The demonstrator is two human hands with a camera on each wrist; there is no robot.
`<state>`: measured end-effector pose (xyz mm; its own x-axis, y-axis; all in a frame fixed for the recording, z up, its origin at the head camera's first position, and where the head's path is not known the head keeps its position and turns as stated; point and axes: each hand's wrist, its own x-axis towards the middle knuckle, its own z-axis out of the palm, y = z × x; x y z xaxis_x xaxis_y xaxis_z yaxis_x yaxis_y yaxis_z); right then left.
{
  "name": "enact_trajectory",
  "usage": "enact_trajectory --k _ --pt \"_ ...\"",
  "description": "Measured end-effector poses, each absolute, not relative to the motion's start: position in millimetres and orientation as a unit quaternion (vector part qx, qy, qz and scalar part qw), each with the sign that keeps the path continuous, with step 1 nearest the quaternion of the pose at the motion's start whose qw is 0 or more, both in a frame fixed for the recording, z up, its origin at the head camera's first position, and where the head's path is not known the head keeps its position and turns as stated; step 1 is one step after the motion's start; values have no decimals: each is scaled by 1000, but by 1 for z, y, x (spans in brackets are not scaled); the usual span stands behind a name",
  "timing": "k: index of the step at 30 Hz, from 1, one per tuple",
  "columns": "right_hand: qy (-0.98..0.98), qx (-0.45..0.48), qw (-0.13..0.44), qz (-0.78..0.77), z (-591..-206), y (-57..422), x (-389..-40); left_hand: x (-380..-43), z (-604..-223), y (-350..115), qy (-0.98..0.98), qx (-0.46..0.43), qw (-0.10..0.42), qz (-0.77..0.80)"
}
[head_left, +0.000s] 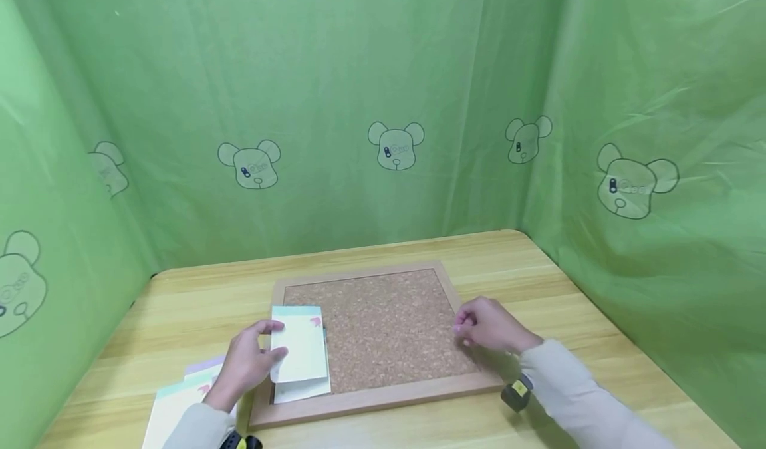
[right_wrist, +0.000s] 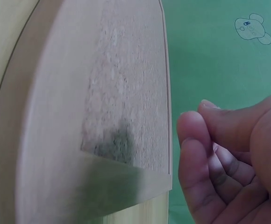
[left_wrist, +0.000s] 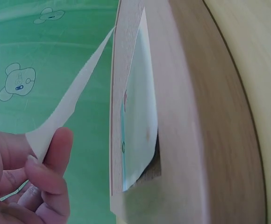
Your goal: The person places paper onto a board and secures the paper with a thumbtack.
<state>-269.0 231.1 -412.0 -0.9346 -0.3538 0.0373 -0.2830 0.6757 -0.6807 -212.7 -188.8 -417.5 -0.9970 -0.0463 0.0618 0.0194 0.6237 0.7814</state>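
Note:
My left hand point(head_left: 248, 359) pinches the left edge of a white note sheet point(head_left: 301, 349) that has a blue-green top band and a small pink print. In the left wrist view that sheet point(left_wrist: 74, 98) stands clear of the cork board, held between thumb and fingers. Beneath it, another note sheet point(head_left: 302, 389) lies on the left part of the wood-framed cork board point(head_left: 389, 322). By the board's right frame, my right hand point(head_left: 487, 326) has its fingers curled, thumb against forefinger. Nothing shows between its fingertips in the right wrist view.
More note sheets point(head_left: 179, 406), with blue-green and purple bands, lie on the wooden table point(head_left: 179, 302) left of the board, partly behind the left forearm. A green curtain point(head_left: 335, 70) printed with bear heads encloses the back and sides.

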Motion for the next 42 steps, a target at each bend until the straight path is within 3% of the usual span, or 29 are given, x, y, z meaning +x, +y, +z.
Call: enact_trajectory --k 42 --pt "907 -216 56 -357 -404 203 -278 -221 -421 -148 -878 -24 27 -477"
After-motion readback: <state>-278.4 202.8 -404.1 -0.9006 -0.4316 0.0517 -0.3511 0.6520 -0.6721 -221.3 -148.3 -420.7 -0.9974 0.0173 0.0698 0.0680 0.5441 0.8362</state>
